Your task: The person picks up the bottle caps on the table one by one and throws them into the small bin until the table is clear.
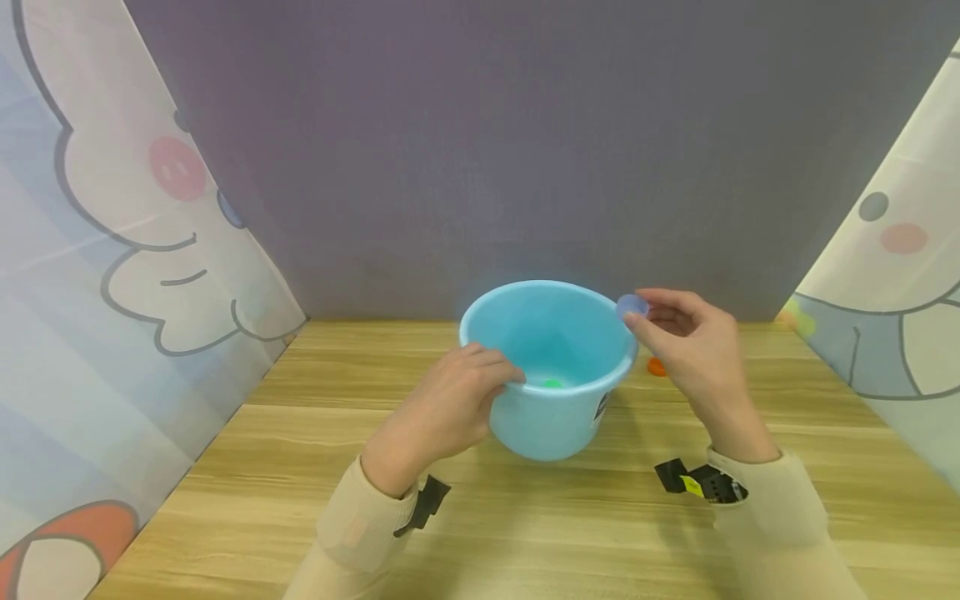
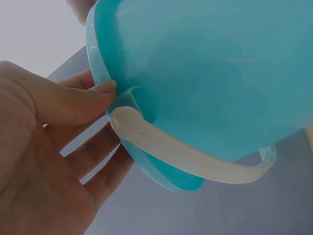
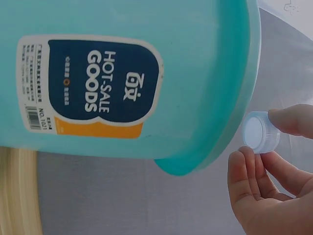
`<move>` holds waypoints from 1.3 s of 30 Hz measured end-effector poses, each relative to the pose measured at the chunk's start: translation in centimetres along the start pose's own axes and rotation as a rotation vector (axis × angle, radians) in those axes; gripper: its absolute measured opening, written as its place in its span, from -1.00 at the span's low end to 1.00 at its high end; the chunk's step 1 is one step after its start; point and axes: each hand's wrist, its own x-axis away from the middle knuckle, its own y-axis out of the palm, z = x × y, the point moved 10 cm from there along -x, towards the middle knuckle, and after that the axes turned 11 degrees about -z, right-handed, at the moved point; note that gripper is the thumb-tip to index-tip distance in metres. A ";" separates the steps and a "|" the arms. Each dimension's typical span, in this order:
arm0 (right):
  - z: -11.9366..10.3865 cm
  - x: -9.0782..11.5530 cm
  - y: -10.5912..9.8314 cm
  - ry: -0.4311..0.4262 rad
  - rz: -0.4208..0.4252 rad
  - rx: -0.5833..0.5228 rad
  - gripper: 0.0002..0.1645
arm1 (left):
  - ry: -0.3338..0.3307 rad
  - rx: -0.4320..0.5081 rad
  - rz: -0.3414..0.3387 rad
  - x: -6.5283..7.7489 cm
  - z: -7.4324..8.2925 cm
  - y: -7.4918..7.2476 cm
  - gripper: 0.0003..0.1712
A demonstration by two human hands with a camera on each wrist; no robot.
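Observation:
A light blue bucket (image 1: 551,425) stands on the wooden table, its mouth tipped slightly toward me. My left hand (image 1: 457,400) grips its near left rim, thumb outside and fingers over the edge; in the left wrist view the thumb presses beside the white handle (image 2: 186,159). My right hand (image 1: 693,346) pinches a translucent bluish bottle cap (image 3: 261,132) between thumb and fingertips, close beside the bucket's right rim. A green piece (image 1: 552,383) shows on the bucket's bottom, partly hidden by the near rim.
An orange cap (image 1: 657,367) lies on the wooden table (image 1: 300,500) right of the bucket, below my right hand. A grey panel (image 1: 525,150) rises behind the table. Cartoon-printed curtains (image 1: 90,292) hang at both sides. The bucket carries a dark label (image 3: 102,81).

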 end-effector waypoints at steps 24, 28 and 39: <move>-1.7 0.3 2.3 -0.087 -0.049 0.012 -0.55 | -0.010 0.004 -0.008 0.0 0.0 0.1 -0.63; -2.1 0.3 2.7 -0.131 -0.054 0.013 -0.58 | -0.013 0.005 -0.013 0.0 0.0 0.1 -0.62; -2.3 0.4 3.7 -0.168 -0.085 0.005 -0.61 | -0.006 -0.004 -0.013 0.0 0.0 0.0 -0.58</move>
